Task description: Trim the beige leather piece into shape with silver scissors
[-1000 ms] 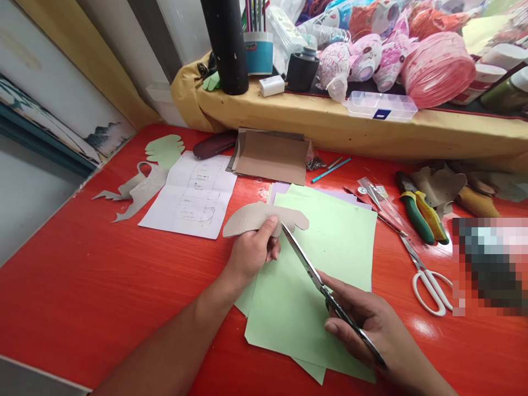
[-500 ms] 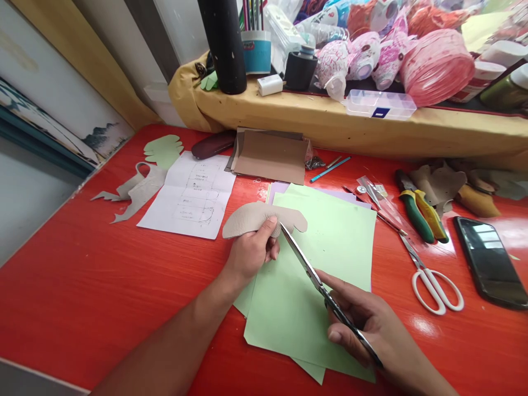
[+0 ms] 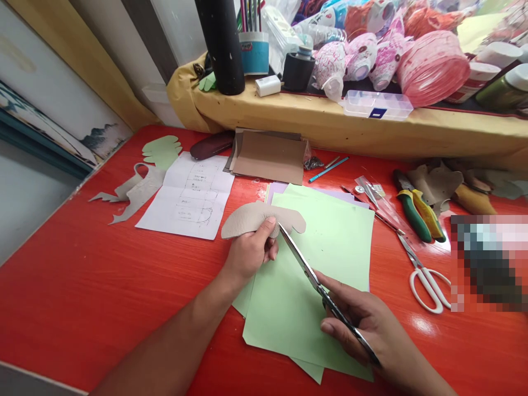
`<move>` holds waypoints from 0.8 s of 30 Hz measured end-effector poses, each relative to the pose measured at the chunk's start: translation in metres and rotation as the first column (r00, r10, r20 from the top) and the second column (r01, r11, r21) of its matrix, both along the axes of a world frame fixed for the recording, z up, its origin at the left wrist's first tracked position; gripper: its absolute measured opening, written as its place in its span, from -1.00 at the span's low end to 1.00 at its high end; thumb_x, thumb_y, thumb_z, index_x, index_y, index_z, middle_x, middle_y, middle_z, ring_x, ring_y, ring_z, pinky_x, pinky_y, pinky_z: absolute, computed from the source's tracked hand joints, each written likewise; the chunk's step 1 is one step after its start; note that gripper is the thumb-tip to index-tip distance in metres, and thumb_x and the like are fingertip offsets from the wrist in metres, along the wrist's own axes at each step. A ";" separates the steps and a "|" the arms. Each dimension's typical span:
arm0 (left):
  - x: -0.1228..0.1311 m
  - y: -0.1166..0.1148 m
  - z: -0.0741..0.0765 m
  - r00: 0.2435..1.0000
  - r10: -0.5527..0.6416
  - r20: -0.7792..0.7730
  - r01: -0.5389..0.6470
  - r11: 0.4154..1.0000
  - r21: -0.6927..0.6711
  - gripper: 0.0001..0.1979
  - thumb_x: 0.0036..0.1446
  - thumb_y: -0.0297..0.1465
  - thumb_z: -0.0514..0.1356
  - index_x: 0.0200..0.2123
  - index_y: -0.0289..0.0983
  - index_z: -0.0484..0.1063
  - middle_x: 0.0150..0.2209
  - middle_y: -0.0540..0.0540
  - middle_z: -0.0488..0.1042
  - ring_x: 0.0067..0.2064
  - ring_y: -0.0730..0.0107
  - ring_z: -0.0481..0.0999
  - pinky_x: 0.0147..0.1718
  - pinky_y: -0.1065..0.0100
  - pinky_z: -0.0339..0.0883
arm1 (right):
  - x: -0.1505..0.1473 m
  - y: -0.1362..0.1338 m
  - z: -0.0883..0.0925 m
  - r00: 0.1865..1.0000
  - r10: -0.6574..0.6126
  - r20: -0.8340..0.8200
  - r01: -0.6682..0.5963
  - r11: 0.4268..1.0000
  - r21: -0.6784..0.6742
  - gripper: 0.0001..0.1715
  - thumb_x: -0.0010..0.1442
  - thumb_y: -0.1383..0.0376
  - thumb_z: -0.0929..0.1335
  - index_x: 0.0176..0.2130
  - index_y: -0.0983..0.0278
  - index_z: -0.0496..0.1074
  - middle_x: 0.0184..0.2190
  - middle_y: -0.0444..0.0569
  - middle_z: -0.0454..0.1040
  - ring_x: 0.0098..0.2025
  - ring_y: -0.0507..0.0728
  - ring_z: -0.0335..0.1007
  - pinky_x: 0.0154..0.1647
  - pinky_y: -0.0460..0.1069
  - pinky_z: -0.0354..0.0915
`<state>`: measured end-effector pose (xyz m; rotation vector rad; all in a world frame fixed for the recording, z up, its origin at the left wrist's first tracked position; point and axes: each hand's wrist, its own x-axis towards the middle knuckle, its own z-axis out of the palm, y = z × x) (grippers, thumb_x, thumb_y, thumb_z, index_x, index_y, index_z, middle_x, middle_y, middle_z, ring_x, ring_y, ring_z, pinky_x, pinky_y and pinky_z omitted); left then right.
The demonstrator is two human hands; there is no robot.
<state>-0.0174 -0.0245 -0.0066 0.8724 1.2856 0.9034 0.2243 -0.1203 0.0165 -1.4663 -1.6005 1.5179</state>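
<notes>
My left hand (image 3: 249,254) pinches a beige leather cut-out (image 3: 247,216) with a scalloped right end, holding it just above the table. My right hand (image 3: 363,324) grips long metal scissors (image 3: 307,270); their blades are nearly closed and the tips meet the lower edge of the cut-out beside my left thumb. Under both hands lies a stack of light green paper sheets (image 3: 330,242) with a lilac sheet beneath.
On the red table (image 3: 103,286): a white pattern sheet (image 3: 187,198), grey and green cut shapes (image 3: 140,184), brown cardboard (image 3: 270,157), green-yellow pliers (image 3: 418,212), white-handled scissors (image 3: 427,278), leather scraps (image 3: 441,184). A cluttered yellow shelf (image 3: 330,118) runs along the back.
The scissor blades have closed slightly against the cut-out's lower edge. Both hands have stayed almost in place.
</notes>
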 end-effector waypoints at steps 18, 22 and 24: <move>0.001 0.000 -0.001 1.000 0.021 0.021 -0.021 1.000 -0.006 -0.48 0.31 0.06 0.19 -0.56 -0.15 0.32 -0.67 0.01 0.33 -0.62 0.38 0.31 -0.58 0.29 0.18 | -0.006 0.003 0.011 0.999 0.024 0.038 -0.024 1.000 -0.014 -0.28 0.34 0.04 0.47 0.38 0.21 0.53 -0.51 -0.08 0.52 -0.47 0.18 0.42 -0.36 0.02 0.50; 0.001 0.000 0.002 0.999 0.022 0.037 -0.023 1.000 0.005 -0.48 0.33 0.03 0.19 -0.57 -0.16 0.31 -0.69 0.02 0.29 -0.63 0.40 0.27 -0.58 0.30 0.14 | -0.003 0.001 0.007 1.000 -0.020 -0.013 0.019 0.995 -0.096 -0.22 0.31 -0.05 0.49 0.38 0.20 0.54 -0.55 -0.11 0.40 -0.53 0.16 0.30 -0.48 0.02 0.40; 0.001 0.000 0.003 0.999 0.021 0.041 -0.021 1.000 0.006 -0.47 0.34 0.03 0.19 -0.57 -0.16 0.31 -0.69 0.02 0.29 -0.63 0.41 0.26 -0.59 0.30 0.12 | -0.001 -0.002 0.003 0.998 -0.034 -0.045 0.027 0.990 -0.138 -0.15 0.28 -0.10 0.50 0.40 0.20 0.51 -0.55 -0.13 0.34 -0.55 0.12 0.21 -0.54 -0.01 0.31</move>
